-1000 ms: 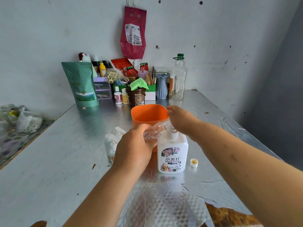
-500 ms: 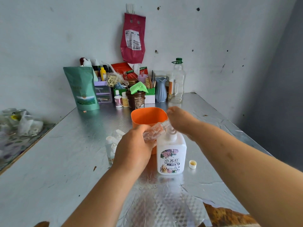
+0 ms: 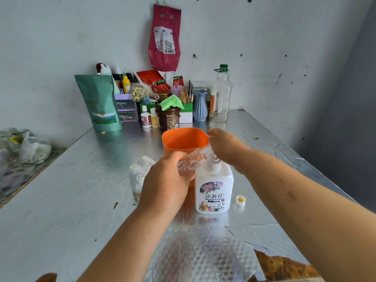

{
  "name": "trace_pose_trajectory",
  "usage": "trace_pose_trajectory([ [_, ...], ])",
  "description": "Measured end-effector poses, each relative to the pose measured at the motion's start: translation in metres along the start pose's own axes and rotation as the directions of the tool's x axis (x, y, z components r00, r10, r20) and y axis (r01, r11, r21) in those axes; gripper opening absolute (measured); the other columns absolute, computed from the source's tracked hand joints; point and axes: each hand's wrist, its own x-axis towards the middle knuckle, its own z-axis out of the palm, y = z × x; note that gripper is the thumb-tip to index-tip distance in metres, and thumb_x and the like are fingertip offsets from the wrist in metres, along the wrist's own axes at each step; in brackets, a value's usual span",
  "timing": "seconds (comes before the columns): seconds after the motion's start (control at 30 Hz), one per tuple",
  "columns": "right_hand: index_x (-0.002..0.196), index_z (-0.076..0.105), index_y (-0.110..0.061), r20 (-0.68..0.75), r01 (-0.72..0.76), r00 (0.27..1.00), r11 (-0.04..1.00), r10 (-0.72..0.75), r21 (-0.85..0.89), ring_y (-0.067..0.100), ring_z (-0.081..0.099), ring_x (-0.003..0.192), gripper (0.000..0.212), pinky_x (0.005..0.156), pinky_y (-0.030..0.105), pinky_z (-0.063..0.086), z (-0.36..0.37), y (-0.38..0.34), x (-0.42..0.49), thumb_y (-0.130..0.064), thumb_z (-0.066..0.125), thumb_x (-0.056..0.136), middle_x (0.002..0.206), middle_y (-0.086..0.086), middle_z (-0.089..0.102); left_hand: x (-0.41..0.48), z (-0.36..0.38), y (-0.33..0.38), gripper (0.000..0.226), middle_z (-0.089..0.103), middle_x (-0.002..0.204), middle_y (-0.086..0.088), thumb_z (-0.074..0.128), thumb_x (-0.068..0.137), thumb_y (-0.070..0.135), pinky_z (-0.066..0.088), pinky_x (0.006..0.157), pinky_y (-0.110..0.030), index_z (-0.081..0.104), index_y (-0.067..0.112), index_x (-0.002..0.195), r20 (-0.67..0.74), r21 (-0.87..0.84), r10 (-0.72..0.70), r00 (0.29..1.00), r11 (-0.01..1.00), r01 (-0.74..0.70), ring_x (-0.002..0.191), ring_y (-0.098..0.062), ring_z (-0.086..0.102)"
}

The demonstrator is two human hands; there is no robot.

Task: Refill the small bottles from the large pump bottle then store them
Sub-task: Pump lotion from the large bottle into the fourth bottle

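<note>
The large white pump bottle with a flower label stands mid-table. My right hand lies over its pump head, which is hidden under the palm. My left hand grips a small clear bottle, tilted so its open mouth points at the pump's nozzle. Its small white cap lies on the table right of the pump bottle. Several other small bottles lie left of my left hand. An orange bin stands just behind both hands.
The metal-covered table ends at walls behind and to the right. At the back stand a green pouch, a brown jar, a blue vase, a clear jug and small drawers. Crumpled plastic lies far left.
Both hands keep their places at the pump bottle. The view has shifted slightly; nothing has been let go or picked up.
</note>
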Motion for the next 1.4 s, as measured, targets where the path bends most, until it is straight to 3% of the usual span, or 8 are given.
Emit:
trace_pose_trajectory([
  [0.2, 0.144, 0.035, -0.020, 0.004, -0.010, 1.000, 1.000, 0.010, -0.016, 0.026, 0.049, 0.120, 0.050, 0.109, 0.042, 0.034, 0.008, 0.003, 0.004, -0.005, 0.029, 0.096, 0.131, 0.010, 0.053, -0.001, 0.002, -0.001, 0.029, 0.071, 0.106, 0.010, 0.072, 0.086, 0.028, 0.052, 0.079, -0.032, 0.065, 0.034, 0.113, 0.016, 0.027, -0.026, 1.000, 0.999, 0.026, 0.095, -0.014, 0.064],
  [0.5, 0.136, 0.042, -0.007, -0.014, 0.023, 1.000, 0.998, -0.024, -0.057, 0.034, 0.044, 0.127, 0.039, 0.109, 0.047, 0.035, -0.006, 0.001, -0.004, -0.013, 0.032, 0.099, 0.138, 0.017, 0.046, 0.000, -0.003, 0.006, 0.027, 0.072, 0.106, 0.010, 0.072, 0.086, 0.027, 0.054, 0.083, -0.039, 0.066, 0.035, 0.111, 0.001, 0.027, 0.012, 1.000, 1.000, -0.012, 0.097, -0.017, 0.066],
  [0.6, 0.135, 0.044, -0.001, -0.001, 0.037, 0.999, 0.988, -0.038, -0.148, 0.027, 0.048, 0.124, 0.039, 0.108, 0.043, 0.039, -0.002, -0.002, -0.002, -0.004, 0.032, 0.098, 0.138, 0.012, 0.044, -0.001, -0.004, 0.006, 0.027, 0.071, 0.107, 0.010, 0.072, 0.086, 0.028, 0.054, 0.083, -0.038, 0.066, 0.035, 0.112, 0.001, 0.024, 0.013, 1.000, 1.000, -0.013, 0.097, -0.016, 0.065],
  [0.8, 0.134, 0.042, -0.004, 0.035, 0.014, 0.999, 0.995, -0.011, -0.102, 0.029, 0.053, 0.116, 0.037, 0.104, 0.043, 0.041, -0.003, -0.001, 0.001, -0.002, 0.030, 0.098, 0.127, 0.016, 0.054, 0.000, -0.001, 0.002, 0.027, 0.071, 0.106, 0.010, 0.072, 0.087, 0.028, 0.054, 0.082, -0.039, 0.065, 0.036, 0.112, 0.001, 0.009, 0.013, 1.000, 1.000, -0.013, 0.097, -0.016, 0.065],
  [1.07, 0.145, 0.032, -0.017, 0.032, 0.020, 0.999, 0.997, -0.018, -0.070, 0.025, 0.052, 0.119, 0.049, 0.108, 0.044, 0.036, 0.011, 0.007, 0.014, -0.005, 0.030, 0.097, 0.131, 0.009, 0.054, 0.001, 0.003, -0.004, 0.029, 0.071, 0.106, 0.010, 0.071, 0.087, 0.030, 0.052, 0.080, -0.033, 0.065, 0.034, 0.114, 0.010, 0.032, -0.017, 1.000, 0.999, 0.017, 0.097, -0.015, 0.064],
  [1.27, 0.138, 0.040, -0.015, -0.021, 0.004, 1.000, 0.998, -0.005, -0.057, 0.027, 0.052, 0.117, 0.044, 0.108, 0.043, 0.036, 0.009, 0.006, 0.011, -0.007, 0.030, 0.096, 0.125, 0.009, 0.056, -0.001, 0.001, -0.001, 0.029, 0.071, 0.106, 0.010, 0.071, 0.087, 0.029, 0.053, 0.081, -0.035, 0.064, 0.035, 0.114, 0.013, 0.037, -0.018, 1.000, 0.999, 0.018, 0.097, -0.015, 0.065],
  [1.4, 0.133, 0.044, -0.009, -0.044, 0.011, 0.999, 0.997, -0.014, -0.072, 0.032, 0.048, 0.123, 0.038, 0.108, 0.046, 0.036, 0.001, 0.005, 0.007, -0.011, 0.031, 0.098, 0.132, 0.013, 0.051, 0.001, -0.001, 0.002, 0.029, 0.071, 0.109, 0.010, 0.070, 0.088, 0.027, 0.053, 0.079, -0.034, 0.064, 0.037, 0.114, -0.012, 0.055, 0.006, 1.000, 0.998, -0.005, 0.097, -0.015, 0.065],
])
